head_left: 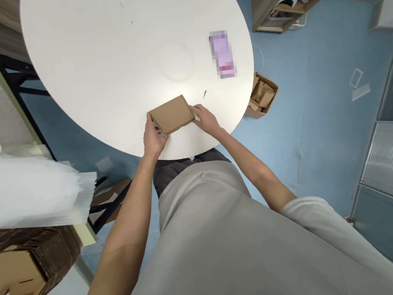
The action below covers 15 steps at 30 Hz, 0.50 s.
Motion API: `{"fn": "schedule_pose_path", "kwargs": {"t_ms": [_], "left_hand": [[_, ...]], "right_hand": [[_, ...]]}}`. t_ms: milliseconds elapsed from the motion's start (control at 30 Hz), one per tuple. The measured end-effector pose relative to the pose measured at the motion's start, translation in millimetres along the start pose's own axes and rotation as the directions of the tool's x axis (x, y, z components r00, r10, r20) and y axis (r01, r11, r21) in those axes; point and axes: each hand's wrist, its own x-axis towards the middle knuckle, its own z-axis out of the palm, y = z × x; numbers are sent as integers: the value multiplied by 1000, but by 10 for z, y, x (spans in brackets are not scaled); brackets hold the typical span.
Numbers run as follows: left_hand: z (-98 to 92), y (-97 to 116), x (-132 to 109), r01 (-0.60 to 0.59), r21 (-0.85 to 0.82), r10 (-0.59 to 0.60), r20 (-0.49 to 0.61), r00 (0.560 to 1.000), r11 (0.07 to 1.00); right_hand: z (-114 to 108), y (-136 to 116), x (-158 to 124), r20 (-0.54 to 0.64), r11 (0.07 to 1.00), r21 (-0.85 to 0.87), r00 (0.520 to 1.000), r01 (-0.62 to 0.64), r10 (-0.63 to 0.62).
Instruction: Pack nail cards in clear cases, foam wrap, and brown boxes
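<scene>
A small flat brown cardboard box with its lid down is held between my two hands, over the near edge of the round white table. My left hand grips its left end, the thumb along the side and the other fingers partly hidden beneath. At the right end, my right hand has its fingers closed on the box's edge. Whether the box rests on the table or is raised slightly, I cannot tell.
A blurred-out purple phone-like object lies on the table's right side. On the blue floor stands an open carton of cardboard pieces. To the left are white plastic sheets and stacked flat cardboard. A wooden cabinet stands at upper right.
</scene>
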Motion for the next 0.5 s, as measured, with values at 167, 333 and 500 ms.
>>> {"fn": "schedule_pose_path", "kwargs": {"t_ms": [167, 333, 500], "left_hand": [[-28, 107, -105, 129, -18, -129, -6, 992, 991], [-206, 303, -461, 98, -127, -99, -1, 995, 987], [-169, 440, -603, 195, -133, -207, -79, 975, 972]], "right_hand": [[-106, -100, -75, -20, 984, 171, 999, 42, -40], [-399, -266, -416, -38, 950, 312, 999, 16, -4], [-506, -397, -574, -27, 956, 258, 988, -138, 150]]}}
